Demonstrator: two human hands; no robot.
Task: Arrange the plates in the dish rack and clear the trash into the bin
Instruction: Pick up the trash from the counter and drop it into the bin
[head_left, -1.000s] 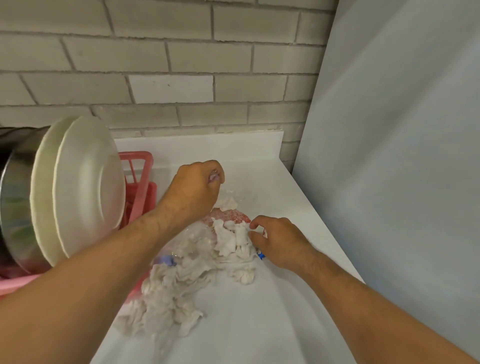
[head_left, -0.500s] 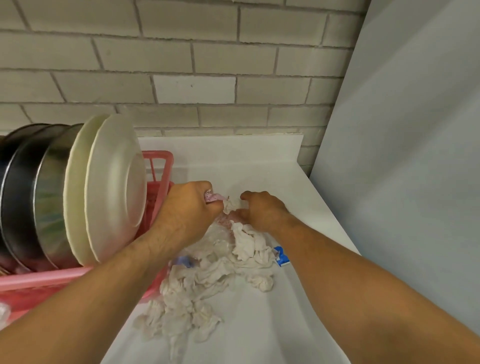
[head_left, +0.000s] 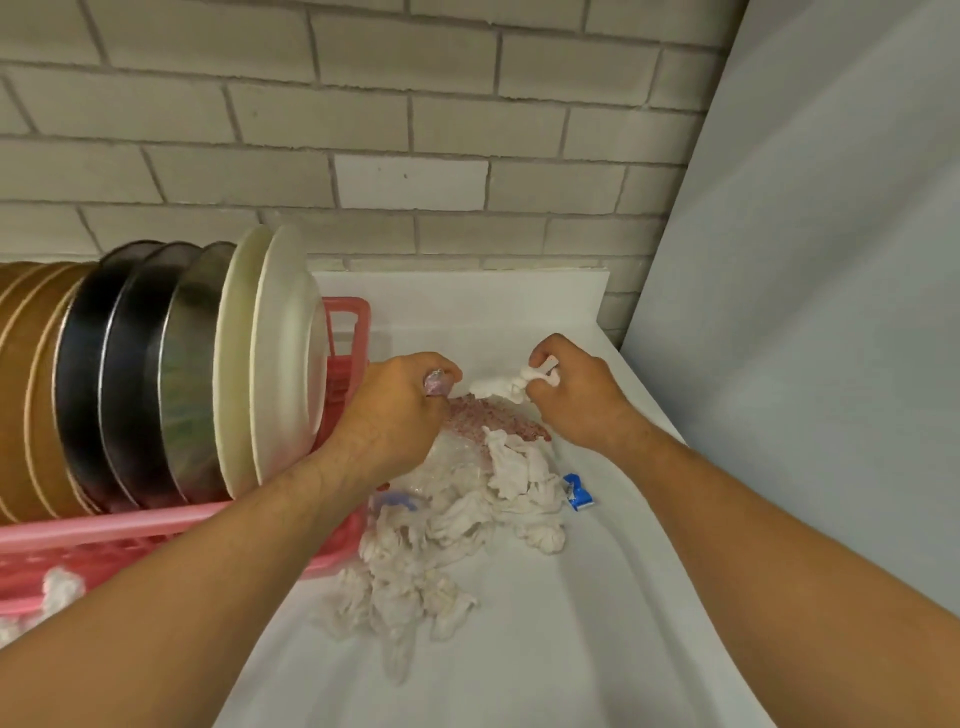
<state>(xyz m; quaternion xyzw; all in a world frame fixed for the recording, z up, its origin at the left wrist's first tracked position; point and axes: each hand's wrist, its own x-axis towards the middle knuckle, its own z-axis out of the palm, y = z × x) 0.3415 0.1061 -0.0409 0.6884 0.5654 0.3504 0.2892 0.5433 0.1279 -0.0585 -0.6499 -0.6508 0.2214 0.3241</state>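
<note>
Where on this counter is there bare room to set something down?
Bare counter lies nearest the camera, between the crumpled tissues and the grey panel; a narrower strip runs behind the left hand and right hand. Crowded beside the pink dish rack, where tissues and a blue wrapper lie.

left hand (head_left: 395, 415): grips clear bag (head_left: 457, 457) edge
right hand (head_left: 576, 400): pinches tissue (head_left: 506, 387)
tissue pile (head_left: 447, 525): on counter (head_left: 597, 623)
plates (head_left: 275, 358): upright in pink rack (head_left: 156, 525)

Brown plates (head_left: 31, 395): cut by the edge at 9 o'clock.
Purplish scrap (head_left: 435, 383): mostly hidden inside the left hand (head_left: 395, 415); unidentifiable.
Blue wrapper (head_left: 577, 492): print too small to read.
</note>
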